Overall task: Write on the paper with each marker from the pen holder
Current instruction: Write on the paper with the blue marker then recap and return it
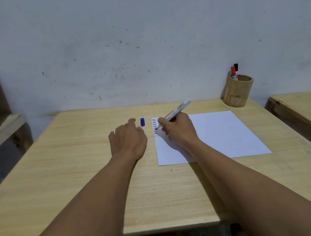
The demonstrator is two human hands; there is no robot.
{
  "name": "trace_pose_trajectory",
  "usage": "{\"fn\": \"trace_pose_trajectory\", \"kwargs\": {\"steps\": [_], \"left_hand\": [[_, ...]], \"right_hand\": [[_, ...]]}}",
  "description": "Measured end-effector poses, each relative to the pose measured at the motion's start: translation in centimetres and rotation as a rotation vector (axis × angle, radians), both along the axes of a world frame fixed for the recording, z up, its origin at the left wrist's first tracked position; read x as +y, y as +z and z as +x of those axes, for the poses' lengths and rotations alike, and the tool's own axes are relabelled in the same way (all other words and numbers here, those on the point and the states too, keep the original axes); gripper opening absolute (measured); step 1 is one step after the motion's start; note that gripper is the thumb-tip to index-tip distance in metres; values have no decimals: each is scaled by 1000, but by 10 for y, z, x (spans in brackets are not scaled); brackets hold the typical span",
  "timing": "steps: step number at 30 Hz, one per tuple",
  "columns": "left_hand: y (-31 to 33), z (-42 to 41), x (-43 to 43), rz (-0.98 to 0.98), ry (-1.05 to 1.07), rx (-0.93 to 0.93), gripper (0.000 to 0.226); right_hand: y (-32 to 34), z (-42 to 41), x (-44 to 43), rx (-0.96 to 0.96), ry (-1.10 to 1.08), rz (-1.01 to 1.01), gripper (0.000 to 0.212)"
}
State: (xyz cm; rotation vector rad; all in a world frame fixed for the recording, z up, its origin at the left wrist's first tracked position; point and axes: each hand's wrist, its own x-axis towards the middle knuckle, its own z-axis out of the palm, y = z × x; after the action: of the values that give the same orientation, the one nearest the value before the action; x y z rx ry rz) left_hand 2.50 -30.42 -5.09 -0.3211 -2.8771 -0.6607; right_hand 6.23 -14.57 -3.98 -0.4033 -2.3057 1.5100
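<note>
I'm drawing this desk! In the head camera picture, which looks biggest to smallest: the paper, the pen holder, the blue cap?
1. The paper looks biggest by far.
2. The pen holder comes next, though it stands farther back, so it looks smaller than it would up close.
3. The blue cap looks smallest.

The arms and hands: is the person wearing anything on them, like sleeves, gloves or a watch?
No. Both forearms are bare right down to the bottom of the picture. The left hand and the right hand have no gloves, and no watch, bracelet or ring shows.
</note>
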Motion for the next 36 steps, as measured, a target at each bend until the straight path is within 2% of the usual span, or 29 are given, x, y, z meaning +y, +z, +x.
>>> {"fn": "trace_pose_trajectory", "kwargs": {"steps": [2, 5, 10, 12, 15, 19, 22, 30, 36], "left_hand": [[8, -4, 2, 86, 10, 51, 46], [19, -17, 6, 97, -64, 19, 50], [28, -30, 12, 114, -97, 3, 25], [37, -27, 17, 288, -65, -25, 21], [56, -22, 31, 674, 8, -75, 18], [75, -21, 42, 879, 7, -153, 16], [80, -19, 48, 988, -12, -220, 14], [98, -6, 67, 1085, -145, -371, 14], [103, -6, 77, 1177, -146, -412, 12]], "right_hand": [[4, 0, 1, 42, 13, -133, 14], [14, 2, 4, 82, 22, -282, 14], [36, 3, 9, 93, 26, -505, 16], [43, 4, 13, 107, 19, -509, 15], [49, 5, 21, 158, -28, -523, 12], [62, 7, 28, 194, -83, -679, 15], [70, 10, 32, 221, -88, -696, 15], [82, 15, 42, 241, -47, -701, 15], [86, 26, 57, 240, 8, -684, 9]]}}
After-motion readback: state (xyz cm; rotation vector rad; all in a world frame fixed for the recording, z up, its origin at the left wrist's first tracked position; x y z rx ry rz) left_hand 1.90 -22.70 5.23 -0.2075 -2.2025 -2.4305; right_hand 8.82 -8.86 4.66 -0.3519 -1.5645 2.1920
